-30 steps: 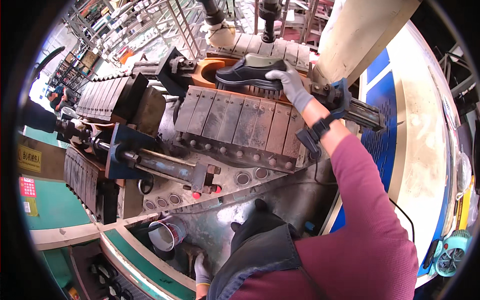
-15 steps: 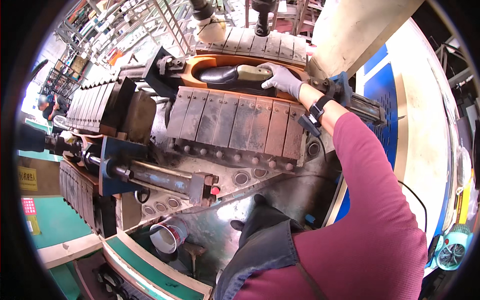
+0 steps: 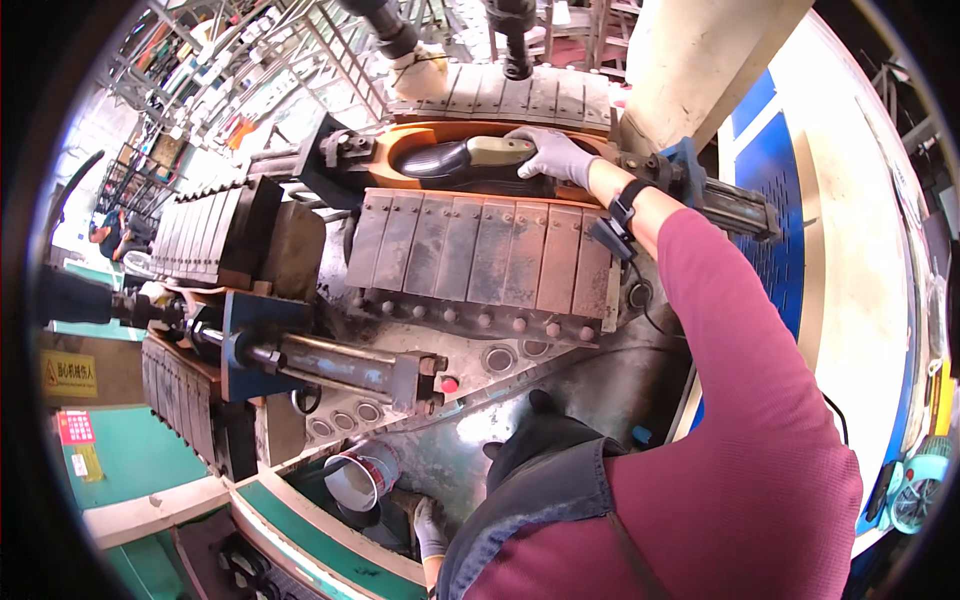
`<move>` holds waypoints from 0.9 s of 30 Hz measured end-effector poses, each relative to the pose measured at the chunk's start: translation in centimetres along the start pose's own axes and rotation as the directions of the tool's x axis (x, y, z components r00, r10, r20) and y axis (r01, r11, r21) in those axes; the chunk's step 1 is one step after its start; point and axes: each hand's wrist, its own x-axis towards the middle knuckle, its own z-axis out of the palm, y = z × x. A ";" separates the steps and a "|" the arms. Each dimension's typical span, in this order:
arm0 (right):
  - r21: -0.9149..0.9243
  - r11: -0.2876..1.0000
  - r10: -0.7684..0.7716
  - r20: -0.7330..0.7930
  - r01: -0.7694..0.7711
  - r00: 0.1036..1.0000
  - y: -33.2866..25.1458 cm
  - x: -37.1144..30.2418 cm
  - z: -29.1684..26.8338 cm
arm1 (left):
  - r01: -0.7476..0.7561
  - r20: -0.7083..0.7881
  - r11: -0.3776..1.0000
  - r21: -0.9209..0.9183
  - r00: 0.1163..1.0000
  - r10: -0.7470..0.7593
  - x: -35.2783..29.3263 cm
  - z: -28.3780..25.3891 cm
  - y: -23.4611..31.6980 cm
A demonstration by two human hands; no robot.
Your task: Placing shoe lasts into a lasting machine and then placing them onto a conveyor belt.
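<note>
My right hand (image 3: 557,158), in a grey glove, grips the heel end of an olive-green shoe last (image 3: 500,151). A glossy black shoe upper (image 3: 436,161) is on the last, toe to the left. Last and upper lie inside the long orange cradle (image 3: 400,133) of a machine, behind a row of worn metal plates (image 3: 470,252). Low down, my left hand (image 3: 430,528), also gloved, reaches beside a white bucket (image 3: 352,484), fingers stretched out. A brownish tool (image 3: 404,499) lies right by those fingers; whether they touch it I cannot tell.
A second machine station with a cylinder (image 3: 335,368) and a red-tipped fitting (image 3: 450,385) juts out at left. Dark vertical rods (image 3: 514,35) hang above the cradle. A beige post (image 3: 690,70) stands at right. Another person (image 3: 115,235) is far left.
My left hand has come into view beside the bucket. My right hand stays on the last, which has shifted slightly in view as the head moved.
</note>
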 end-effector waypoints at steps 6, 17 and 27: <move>-0.142 0.984 -0.139 -0.224 0.108 0.965 -1.6 -1.8 1.2 | 0.026 -0.069 0.993 0.113 0.997 -0.018 0.5 -0.1 -0.3; 0.152 0.988 -0.027 0.350 -0.028 0.936 -2.3 -5.1 0.8 | 0.197 -0.262 0.961 0.193 0.954 -0.143 -3.8 -3.7 -7.6; -0.175 0.977 -0.045 0.387 0.121 0.921 -2.9 -3.7 0.6 | 0.196 -0.246 0.979 -0.057 0.947 -0.204 -5.6 -3.3 -10.4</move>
